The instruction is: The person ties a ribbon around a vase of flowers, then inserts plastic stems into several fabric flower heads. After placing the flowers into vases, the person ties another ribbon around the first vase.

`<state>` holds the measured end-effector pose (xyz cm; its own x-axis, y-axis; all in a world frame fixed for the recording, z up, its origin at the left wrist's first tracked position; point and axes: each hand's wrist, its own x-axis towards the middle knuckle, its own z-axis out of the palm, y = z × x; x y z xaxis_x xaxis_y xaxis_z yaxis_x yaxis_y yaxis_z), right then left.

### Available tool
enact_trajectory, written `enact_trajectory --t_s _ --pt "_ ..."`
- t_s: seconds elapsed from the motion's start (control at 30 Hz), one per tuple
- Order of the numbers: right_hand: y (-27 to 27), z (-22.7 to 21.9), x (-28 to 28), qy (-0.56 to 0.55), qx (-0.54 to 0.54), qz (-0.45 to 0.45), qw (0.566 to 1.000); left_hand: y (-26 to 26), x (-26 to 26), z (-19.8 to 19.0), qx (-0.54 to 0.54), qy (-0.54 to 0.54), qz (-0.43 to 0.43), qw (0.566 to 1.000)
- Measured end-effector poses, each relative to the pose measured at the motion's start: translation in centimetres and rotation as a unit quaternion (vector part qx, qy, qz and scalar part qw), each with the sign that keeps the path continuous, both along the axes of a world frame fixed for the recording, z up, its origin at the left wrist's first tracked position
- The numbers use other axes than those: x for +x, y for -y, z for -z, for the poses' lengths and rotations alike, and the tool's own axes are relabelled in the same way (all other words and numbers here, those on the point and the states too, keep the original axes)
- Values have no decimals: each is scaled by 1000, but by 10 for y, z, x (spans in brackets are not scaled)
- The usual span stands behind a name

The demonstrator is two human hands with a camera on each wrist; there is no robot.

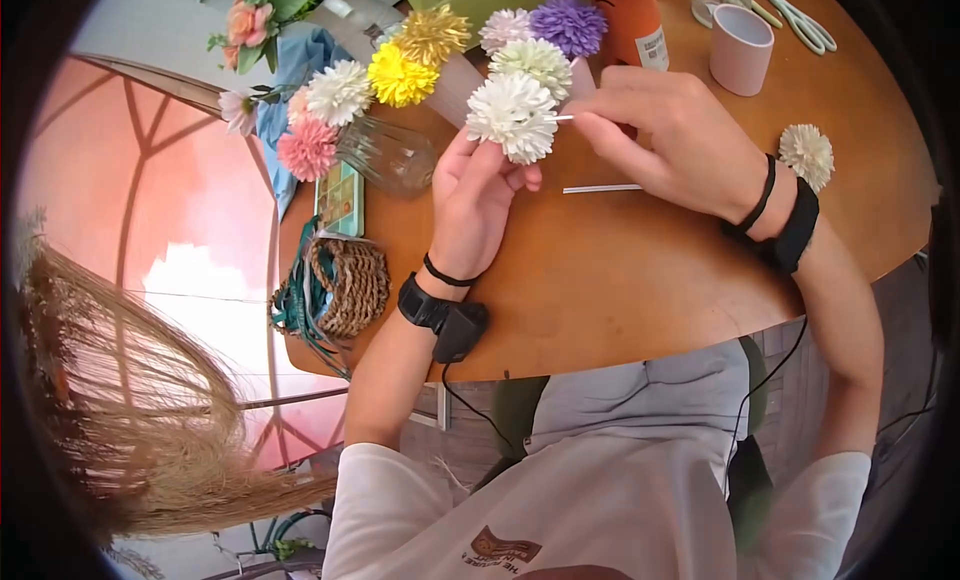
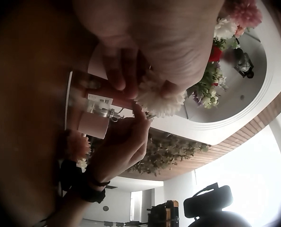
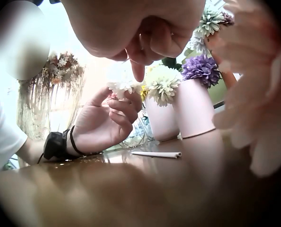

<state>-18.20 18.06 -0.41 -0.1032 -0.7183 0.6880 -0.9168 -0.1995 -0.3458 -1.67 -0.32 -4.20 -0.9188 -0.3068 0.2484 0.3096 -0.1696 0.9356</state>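
Observation:
A white flower head (image 1: 512,118) is held in the left hand (image 1: 472,195), thumb and fingers around its underside; the left wrist view shows the same flower (image 2: 160,100) between the fingers. Just right of it, the right hand (image 1: 680,130) pinches a thin white stick (image 1: 566,118) whose tip is at the flower's edge. In the right wrist view the left hand (image 3: 105,123) holds the flower (image 3: 124,82) below the right hand (image 3: 140,33). Another white stick (image 1: 600,189) lies on the table (image 1: 640,300) below the right hand.
Yellow, pink, purple and pale flowers (image 1: 568,26) stand behind the hands, near a glass vase (image 1: 395,158). A pink cup (image 1: 742,50), an orange bottle (image 1: 635,30) and scissors (image 1: 808,30) are at the back right. A cream flower (image 1: 806,156) lies beyond the right wrist; a woven basket (image 1: 350,285) sits left.

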Motion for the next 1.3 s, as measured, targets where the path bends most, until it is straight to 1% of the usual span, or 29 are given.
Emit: enact_trajectory --t_s 0.1,0.2,0.3,0.5,0.6,0.8,0.9,1.1,1.2,1.3 --pt "4 8 3 16 -62 -20 998 -1 2 -1 15 -1 10 1000" --pt "6 10 0 10 -62 -14 998 -2 1 -1 19 -5 5 1000" --pt "3 7 -1 10 -35 -10 999 0 1 1 33 -9 6 999" --pt "4 10 0 -2 -62 -20 998 2 2 3 37 -12 26 999" --pt "2 7 -1 4 -37 -10 999 -3 1 -1 40 -3 4 999" --pt "5 12 -2 -13 -54 -14 998 -4 2 -1 27 4 5 1000" --pt "2 8 -1 -3 -42 -11 999 0 3 1 31 1 20 999" --pt "2 8 -1 -18 -58 -7 998 -1 2 2 63 17 -15 998" --pt "4 11 -2 -24 -84 -27 996 -3 2 2 64 14 -8 998" --pt "4 10 -2 -14 -86 -28 996 3 2 6 69 -29 35 997"
